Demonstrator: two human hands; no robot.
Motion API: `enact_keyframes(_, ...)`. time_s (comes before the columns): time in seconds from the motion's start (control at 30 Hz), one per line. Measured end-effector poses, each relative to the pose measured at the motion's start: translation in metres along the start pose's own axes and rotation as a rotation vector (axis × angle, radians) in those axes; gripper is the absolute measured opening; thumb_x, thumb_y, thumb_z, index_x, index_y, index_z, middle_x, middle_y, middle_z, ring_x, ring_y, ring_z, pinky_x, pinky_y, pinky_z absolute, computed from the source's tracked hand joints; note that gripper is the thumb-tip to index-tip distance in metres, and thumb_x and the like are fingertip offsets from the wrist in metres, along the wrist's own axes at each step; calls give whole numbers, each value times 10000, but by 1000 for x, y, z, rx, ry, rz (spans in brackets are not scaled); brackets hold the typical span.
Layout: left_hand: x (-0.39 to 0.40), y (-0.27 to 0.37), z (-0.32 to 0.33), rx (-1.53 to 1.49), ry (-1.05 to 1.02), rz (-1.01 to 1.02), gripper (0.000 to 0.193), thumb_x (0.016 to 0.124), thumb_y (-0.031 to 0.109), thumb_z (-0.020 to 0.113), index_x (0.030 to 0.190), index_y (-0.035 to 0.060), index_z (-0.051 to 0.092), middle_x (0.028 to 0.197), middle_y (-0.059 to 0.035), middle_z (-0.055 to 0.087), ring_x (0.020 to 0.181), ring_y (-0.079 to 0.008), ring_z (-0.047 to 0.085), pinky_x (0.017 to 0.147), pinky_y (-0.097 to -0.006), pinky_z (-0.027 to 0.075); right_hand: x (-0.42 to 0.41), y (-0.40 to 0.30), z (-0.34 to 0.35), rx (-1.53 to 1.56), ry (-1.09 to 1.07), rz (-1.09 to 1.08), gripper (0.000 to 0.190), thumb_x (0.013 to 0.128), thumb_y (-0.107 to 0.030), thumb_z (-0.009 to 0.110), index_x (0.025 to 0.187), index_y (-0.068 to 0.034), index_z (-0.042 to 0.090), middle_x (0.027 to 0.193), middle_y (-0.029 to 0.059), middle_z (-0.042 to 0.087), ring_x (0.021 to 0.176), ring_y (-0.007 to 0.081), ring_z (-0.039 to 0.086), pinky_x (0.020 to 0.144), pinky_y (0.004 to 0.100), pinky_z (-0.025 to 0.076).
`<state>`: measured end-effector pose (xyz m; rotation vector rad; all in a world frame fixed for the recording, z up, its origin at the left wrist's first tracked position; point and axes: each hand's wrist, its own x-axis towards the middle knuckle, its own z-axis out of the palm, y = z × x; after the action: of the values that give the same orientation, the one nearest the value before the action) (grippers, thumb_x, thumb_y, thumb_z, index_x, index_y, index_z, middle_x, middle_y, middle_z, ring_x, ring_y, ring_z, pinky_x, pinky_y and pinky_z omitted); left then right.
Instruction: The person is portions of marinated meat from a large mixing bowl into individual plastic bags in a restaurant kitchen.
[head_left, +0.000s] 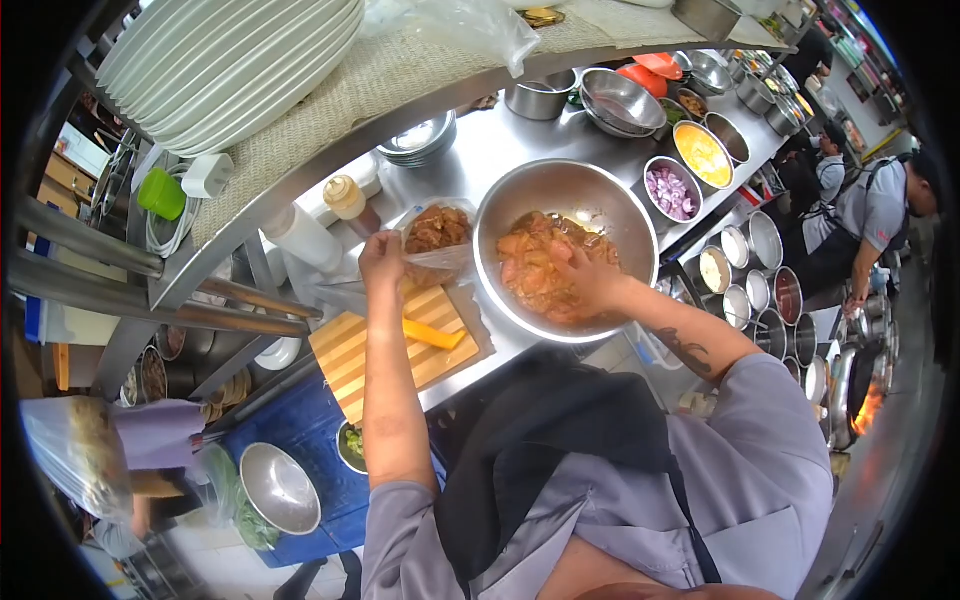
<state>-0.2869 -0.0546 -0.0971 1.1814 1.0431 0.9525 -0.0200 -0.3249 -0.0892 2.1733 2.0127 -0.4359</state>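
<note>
My left hand (381, 262) pinches the edge of a clear plastic bag (442, 259). Inside that bag lies reddish-brown marinated meat (436, 227). To its right stands a large stainless steel mixing bowl (540, 186), holding pieces of raw meat in an orange marinade (529, 274). My right hand (589, 281) reaches into this bowl and touches the meat; its fingertips are partly buried, so their grip is unclear. Below the bag, a striped wooden cutting board (341, 352) carries a knife with a yellow handle (433, 334), partly covered by my left forearm.
A shelf edge (420, 97) with stacked white plates (240, 67) overhangs the counter. Squeeze bottles (304, 238) stand left of the bag. Containers of chopped red onion (670, 193) and yellow liquid (703, 155) sit beyond the bowl. At right, a person (862, 206) works near a flame (868, 409).
</note>
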Motion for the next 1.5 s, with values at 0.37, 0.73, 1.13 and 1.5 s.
enact_keyframes(0.37,-16,17,-1,-14,24,-50,147,907,165,607,903,19,621,745,-20,599,540,-90,508,477,-238,390,46,34,-32,586,36,157,802,652,-174,755,1365,-32,418,1126,268,594,1033,369,602,875,376,501)
enact_keyframes(0.73,-7,8,4,76,48,5,170,918,199,614,947,33,633,720,-3,591,522,-86,503,471,-242,412,37,2,-16,245,95,239,892,635,-191,799,1408,-63,372,1346,305,416,1144,427,522,963,407,460)
enact_keyframes(1.13,-5,19,5,433,45,220,189,858,185,671,891,0,648,669,-8,596,593,-76,518,547,-246,413,51,30,-43,1079,245,211,453,687,-73,717,1125,-23,615,890,115,678,799,179,647,676,307,521)
enact_keyframes(1.5,-13,0,-2,482,71,161,280,771,267,726,881,25,636,651,-85,617,612,-197,593,599,-332,461,50,16,3,428,147,31,988,632,-339,807,1418,3,316,1373,359,339,1188,476,461,986,440,435)
